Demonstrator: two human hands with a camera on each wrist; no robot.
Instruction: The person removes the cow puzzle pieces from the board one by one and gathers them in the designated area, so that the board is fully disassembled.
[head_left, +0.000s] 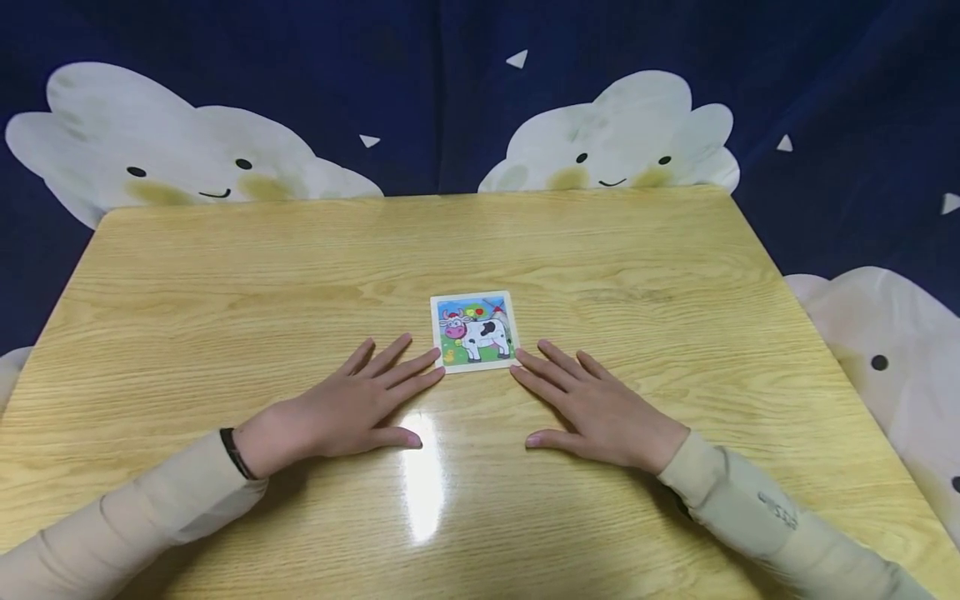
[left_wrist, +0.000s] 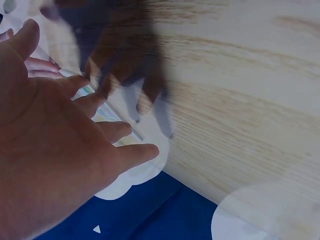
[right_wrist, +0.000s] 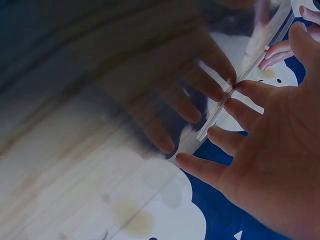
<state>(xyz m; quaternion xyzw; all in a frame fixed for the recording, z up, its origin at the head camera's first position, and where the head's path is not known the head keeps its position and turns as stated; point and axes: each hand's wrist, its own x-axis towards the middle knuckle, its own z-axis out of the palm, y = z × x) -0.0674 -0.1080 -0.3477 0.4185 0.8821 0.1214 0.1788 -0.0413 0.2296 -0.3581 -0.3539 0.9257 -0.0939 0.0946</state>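
Observation:
A small square cow picture board (head_left: 475, 332) with a pale border lies flat on the wooden table (head_left: 480, 242). It shows a black-and-white cow on green grass. My left hand (head_left: 348, 412) is spread with straight fingers, two fingertips at the board's near left corner. On the other side my right hand (head_left: 603, 417) mirrors it, fingertips at the near right corner. Both wrist views show the left hand (left_wrist: 60, 145) and the right hand (right_wrist: 275, 140) with extended fingers beside the thin board edge (right_wrist: 215, 112). Neither hand grips anything.
Behind the table hangs a dark blue cloth (head_left: 435, 83) printed with white smiling clouds (head_left: 622, 133) and small triangles. It continues down the right side. A bright light reflection (head_left: 423, 492) shines on the near tabletop. A dark band (head_left: 238, 454) circles the left wrist.

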